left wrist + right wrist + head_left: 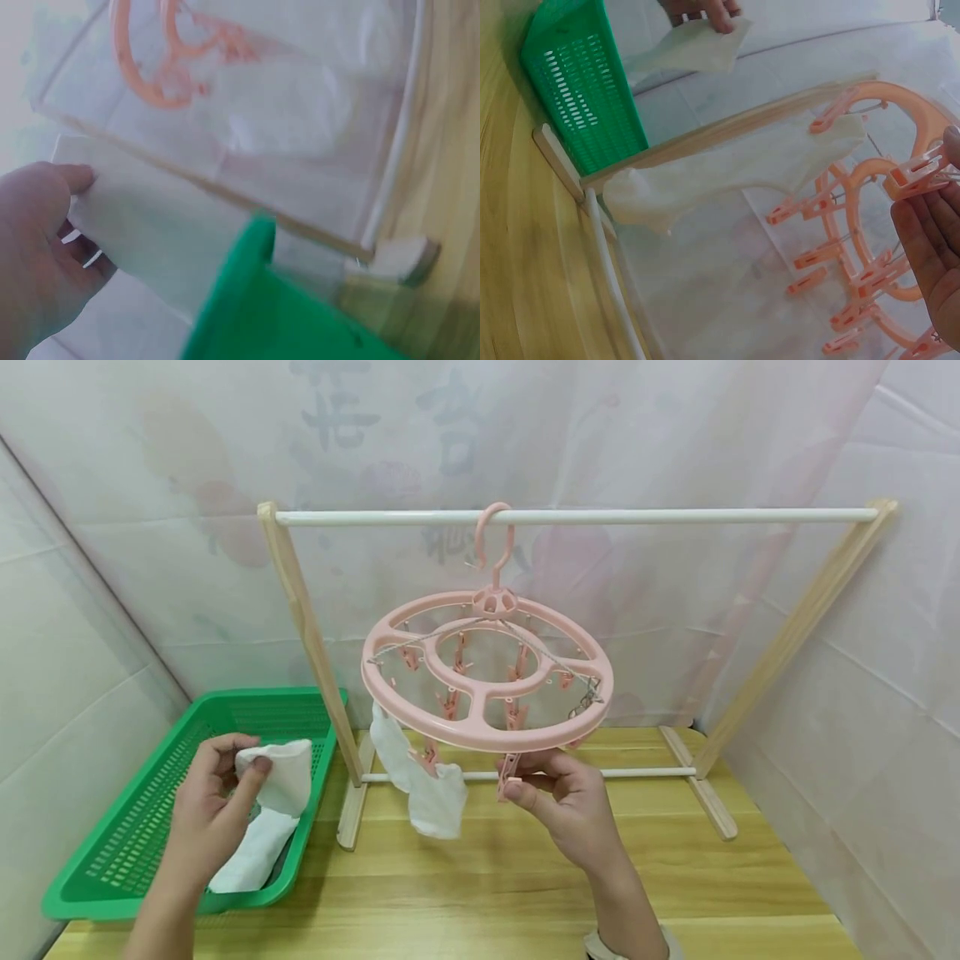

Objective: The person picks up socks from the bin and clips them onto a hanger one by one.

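The left hand pinches a white sock between thumb and fingertips, holding it over the green basket that sits on the desk. To its right, a second white sock hangs clipped under the pink round hanger, which hooks over the rack's white rail. Just right of that sock, the right hand pinches a pink clip hanging from the hanger's near rim.

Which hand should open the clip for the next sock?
Probably the right hand: it already pinches a clip under the hanger. The left hand holds the sock over the basket.
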